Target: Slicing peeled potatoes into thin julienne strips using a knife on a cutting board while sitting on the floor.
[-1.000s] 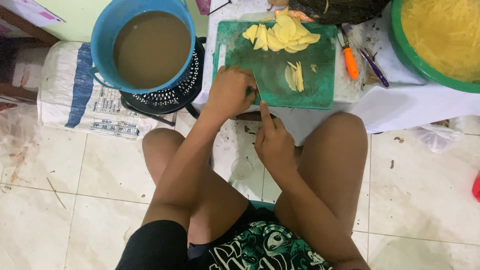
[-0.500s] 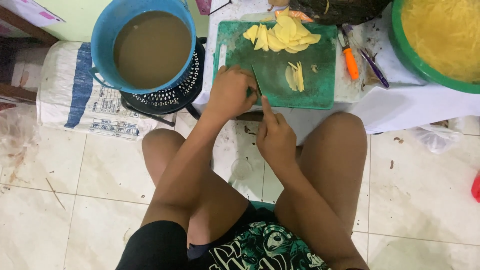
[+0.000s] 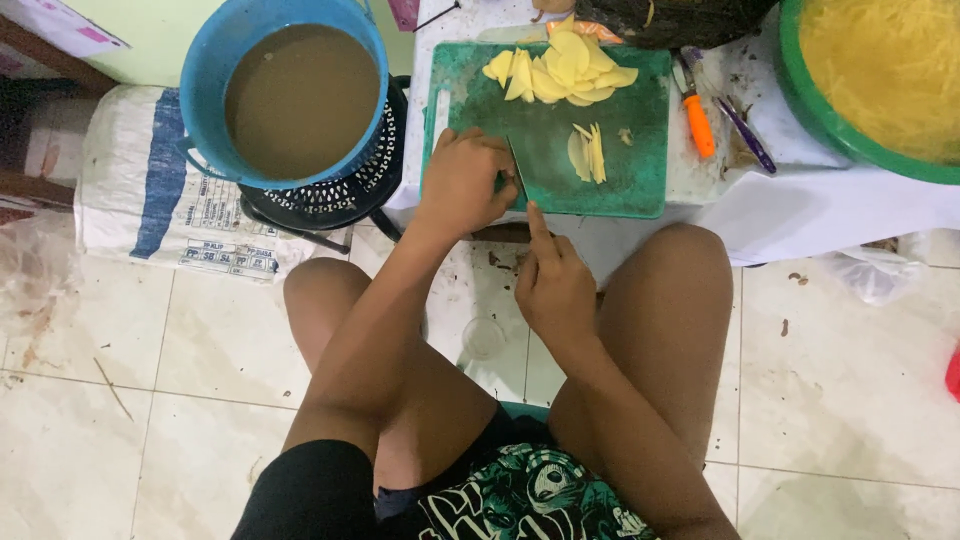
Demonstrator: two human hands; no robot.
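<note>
Fingers [image 3: 480,160] of the left hand [image 3: 462,185] are curled tight around a knife [image 3: 518,175], its thin blade edge-on at the cutting board's [image 3: 545,185] near edge. The right hand [image 3: 555,285], at five o'clock from it, points one finger at the blade, other fingers folded, holding nothing. Pale yellow slices [image 3: 587,155] lie stacked at two o'clock; a loose pile [image 3: 560,70] sits at twelve.

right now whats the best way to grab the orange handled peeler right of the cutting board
Grip the orange handle of the peeler, coming from above with fingers across its width. It lies flat on the table, handle toward the person, with the purple tool close on its right, so the side toward the green cutting board looks freer.
</note>
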